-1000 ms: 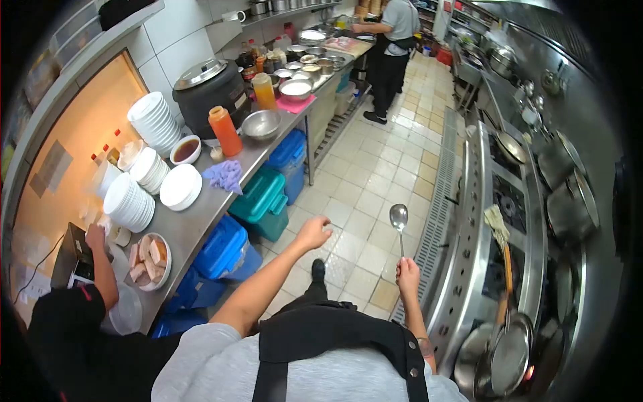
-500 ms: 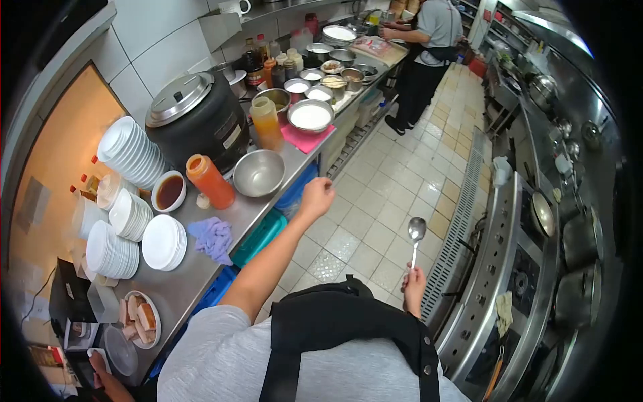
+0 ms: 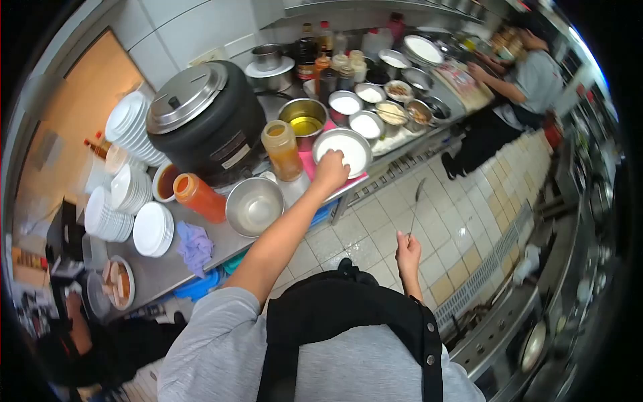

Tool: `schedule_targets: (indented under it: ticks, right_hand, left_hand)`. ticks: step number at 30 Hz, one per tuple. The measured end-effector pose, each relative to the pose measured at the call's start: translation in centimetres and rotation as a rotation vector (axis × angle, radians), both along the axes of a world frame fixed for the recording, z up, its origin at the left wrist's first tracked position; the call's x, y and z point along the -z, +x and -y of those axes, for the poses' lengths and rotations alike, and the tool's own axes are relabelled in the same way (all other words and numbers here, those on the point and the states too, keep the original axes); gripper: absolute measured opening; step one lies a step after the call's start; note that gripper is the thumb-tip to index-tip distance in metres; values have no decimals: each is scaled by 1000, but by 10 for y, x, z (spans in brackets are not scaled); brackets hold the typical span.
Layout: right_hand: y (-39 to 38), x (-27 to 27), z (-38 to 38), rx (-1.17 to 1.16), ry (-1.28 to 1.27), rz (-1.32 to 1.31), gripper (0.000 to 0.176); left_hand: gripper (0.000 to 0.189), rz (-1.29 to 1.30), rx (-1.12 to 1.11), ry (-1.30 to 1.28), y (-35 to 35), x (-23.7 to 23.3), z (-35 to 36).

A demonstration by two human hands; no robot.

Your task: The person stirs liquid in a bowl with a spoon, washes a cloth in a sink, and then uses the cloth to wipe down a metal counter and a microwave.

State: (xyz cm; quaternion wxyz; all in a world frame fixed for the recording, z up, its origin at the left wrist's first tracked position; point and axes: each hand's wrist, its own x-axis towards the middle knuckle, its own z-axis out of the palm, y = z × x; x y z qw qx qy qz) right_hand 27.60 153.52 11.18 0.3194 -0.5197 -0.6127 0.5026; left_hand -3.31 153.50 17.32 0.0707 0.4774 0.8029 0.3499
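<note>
My left hand (image 3: 333, 170) is over the near edge of a metal bowl of white powder or grains (image 3: 352, 149), its fingers bent together over the white contents. What those fingers hold, if anything, is hidden. Over the tiled floor, my right hand (image 3: 408, 252) grips the handle of a metal spoon (image 3: 418, 198), bowl end up. Left of the white bowl stands a bottle of amber liquid (image 3: 282, 153), with a pot of yellow oil (image 3: 305, 120) behind it. An empty metal bowl (image 3: 255, 206) and an orange-red bottle (image 3: 200, 198) are nearer to me.
A black cooker (image 3: 213, 127), stacked white plates (image 3: 153, 229) and a purple cloth (image 3: 195, 248) are on the counter. One person (image 3: 529, 87) works at its far end; another person's arm (image 3: 79, 324) is at lower left. A stove (image 3: 483, 342) runs along the right.
My left hand has moved forward from beside the counter to the bowl of white contents. The view has turned. The spoon in my right hand now shows edge-on.
</note>
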Motion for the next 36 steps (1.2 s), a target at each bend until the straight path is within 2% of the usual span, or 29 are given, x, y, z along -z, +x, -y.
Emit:
schedule_targets:
  ticks: [1, 3, 5, 6, 9, 11, 12, 13, 15, 17, 19, 21, 22, 25, 26, 30, 33, 36]
  right_hand:
    - [-18, -1, -26, -91, 132, 124, 43]
    - [-59, -3, -72, -94, 189, 214, 54]
    - [-100, 8, -118, -193, 283, 216, 52]
    - [-121, 0, -124, -214, 293, 147, 49]
    - [-169, -19, -146, -266, 446, 64, 42]
    - [-189, -23, -148, -282, 507, 97, 40]
    - [-195, -28, -145, -286, 502, 140, 40]
    - [-200, -29, -145, -288, 503, 184, 40]
    - [-206, -7, -152, -295, 526, 199, 33]
    - [-209, -3, -154, -303, 537, 173, 30]
    - [-208, -10, -154, -329, 598, 198, 25]
    - [-202, -14, -150, -339, 635, 167, 20]
    - [-198, -14, -149, -326, 632, 140, 19]
    - [-178, -50, -129, -342, 501, 143, 25]
    - [-172, -63, -118, -326, 487, 129, 22]
    - [-141, -94, -72, -403, 599, 58, 14]
    - [-125, -124, -11, -434, 496, 105, 15]
    - [-119, -121, 47, -477, 410, 82, 14]
  left_hand:
    - [29, 39, -27, 15, 3, 2, 5]
    - [25, 108, -52, 63, 17, 12, 27]
    - [25, 207, -100, 89, 37, 31, 48]
    - [30, 312, -149, 75, 45, 35, 54]
    - [37, 276, -337, 251, 39, 39, 39]
    - [42, 394, -513, 78, 19, 27, 22]
    - [43, 394, -519, 15, 8, 31, 15]
    - [38, 440, -565, -15, 3, 25, 10]
    - [31, 349, -591, 5, -14, 57, -3]
    - [26, 416, -625, 40, -22, 65, -6]
    - [23, 428, -656, 98, -19, 56, -4]
    - [22, 385, -688, 172, -4, 42, 2]
    - [20, 602, -674, 201, 3, 16, 9]
    - [22, 836, -594, 288, 23, -35, 40]
    - [23, 856, -564, 300, 29, -42, 52]
    - [24, 906, -464, 308, 55, -57, 109]
    - [24, 1016, -432, 308, 72, -66, 166]
    - [21, 1059, -414, 346, 82, -62, 231]
